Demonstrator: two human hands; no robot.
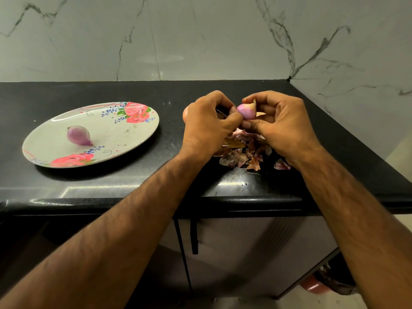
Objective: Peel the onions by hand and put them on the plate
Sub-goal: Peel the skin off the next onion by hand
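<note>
A right hand [278, 126] grips a small, glossy pink-purple onion [246, 111] between curled fingers and thumb, above the right part of a polished black stone counter [111, 181]. A left hand [209, 123], fingers curled, pinches the same onion at its left side. Below the hands lies a heap of dry, papery brown-purple onion skins [240, 155]. To the left sits an oval white plate with rose print [111, 134]; a smooth, teardrop-shaped peeled purple onion [79, 136] lies on it. Veined marble wall tiles [200, 41] stand at the far side.
</note>
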